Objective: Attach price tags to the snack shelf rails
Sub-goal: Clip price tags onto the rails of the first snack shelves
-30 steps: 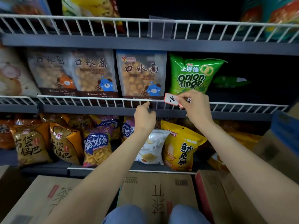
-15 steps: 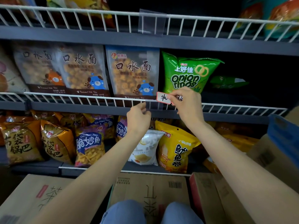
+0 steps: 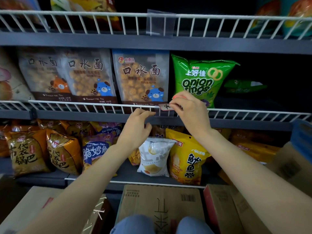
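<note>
Shelving of grey steel with white wire rails fills the view, stocked with snack bags on three levels, and cardboard boxes stand on the floor below. On the middle rail (image 3: 84,105) a clear plastic tag sleeve (image 3: 166,113) hangs just below the top wire, in front of the gap between a brown-and-clear snack bag (image 3: 141,76) and the green onion rings bag (image 3: 200,80). The right hand (image 3: 190,110) pinches one price tag (image 3: 165,107), a small white card with a red edge, between thumb and fingertips; the card's long axis runs level, along the rail, and it sits at the sleeve's upper edge, seemingly partly entered, though how far cannot be told. The left hand (image 3: 136,128) lies just left of the sleeve, its fingers curled toward the wire and the sleeve's left edge; whether it actually pinches the sleeve cannot be told. The tag thus lies leftward from the right grip and directly over the sleeve's mouth, so the coming move is judged to be a short push down into the pocket; the right hand is the nearer and carries the card. Counts: one price tag in hand; two clear sleeves in view, the second one (image 3: 160,22) on the upper rail (image 3: 67,14) and apparently empty; three wire rails; two hands.
</note>
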